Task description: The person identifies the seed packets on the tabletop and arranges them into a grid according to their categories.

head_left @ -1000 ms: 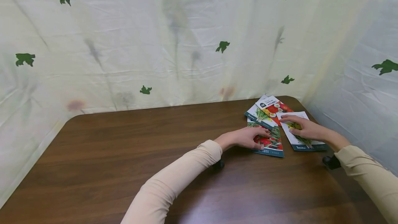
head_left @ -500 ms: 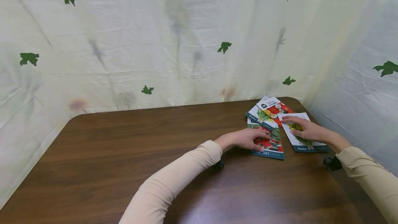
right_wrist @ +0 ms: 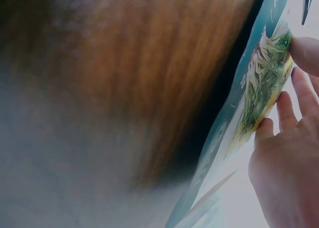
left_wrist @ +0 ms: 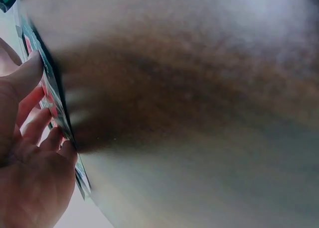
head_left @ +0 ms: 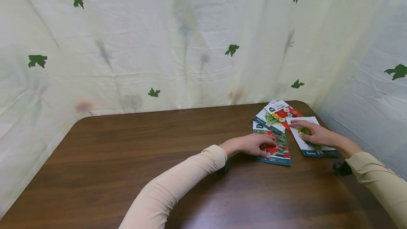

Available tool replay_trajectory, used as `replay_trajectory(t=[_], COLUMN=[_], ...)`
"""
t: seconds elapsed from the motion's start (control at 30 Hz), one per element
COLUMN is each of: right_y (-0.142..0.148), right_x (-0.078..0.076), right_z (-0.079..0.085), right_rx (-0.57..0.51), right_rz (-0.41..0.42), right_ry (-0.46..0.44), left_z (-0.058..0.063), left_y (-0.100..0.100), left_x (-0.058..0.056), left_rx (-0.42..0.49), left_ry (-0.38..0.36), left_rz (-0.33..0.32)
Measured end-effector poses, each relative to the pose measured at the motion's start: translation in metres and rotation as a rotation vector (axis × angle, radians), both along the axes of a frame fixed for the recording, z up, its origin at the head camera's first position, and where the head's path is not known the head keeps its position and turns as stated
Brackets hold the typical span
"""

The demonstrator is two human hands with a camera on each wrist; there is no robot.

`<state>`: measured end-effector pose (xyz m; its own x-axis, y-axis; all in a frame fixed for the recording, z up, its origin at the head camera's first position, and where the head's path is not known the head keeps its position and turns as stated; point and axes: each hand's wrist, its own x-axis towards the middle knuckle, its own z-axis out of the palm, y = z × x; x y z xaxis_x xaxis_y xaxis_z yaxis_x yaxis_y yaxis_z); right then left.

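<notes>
In the head view my left hand [head_left: 254,145] rests with spread fingers on a seed packet with a red-and-green picture [head_left: 280,151]. Its thumb lies near the packet's lower edge, and the left wrist view shows the fingertips [left_wrist: 67,151] touching the packet's face. To the right, my right hand [head_left: 318,134] lies over a white seed packet with leafy greens and yellow flowers [head_left: 313,150]. Seen from the right wrist, slightly bent fingertips [right_wrist: 265,126] meet that packet's picture. Behind both hands, a red-flower packet [head_left: 287,112] and a white packet with pale-stemmed greens [head_left: 270,120] overlap.
The packets lie at the back right corner of a dark brown wooden table [head_left: 133,162]. A pale curtain [head_left: 127,45] with green leaf shapes hangs along the far edge and down the right side.
The red-and-green packet under my left hand has slid slightly toward me, baring more of its white top. My right hand stays on its packet. The head view has shifted a little.
</notes>
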<state>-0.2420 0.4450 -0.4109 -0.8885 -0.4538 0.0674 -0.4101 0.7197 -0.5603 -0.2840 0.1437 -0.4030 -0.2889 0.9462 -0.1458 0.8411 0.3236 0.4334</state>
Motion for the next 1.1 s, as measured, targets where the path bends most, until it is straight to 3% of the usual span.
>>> replay_trajectory(t=[0.4,1.1], right_y=[-0.004,-0.005], right_x=[0.000,0.000], right_z=[0.005,0.008], right_rx=[0.045,0.016], right_rz=[-0.019,0.023], right_ry=[-0.034,-0.010], left_z=[0.001,0.000], left_y=[-0.008,-0.019], left_x=[0.007,0.017], left_rx=[-0.002,-0.005], left_ry=[-0.021,0.001], left_rz=[0.021,0.034])
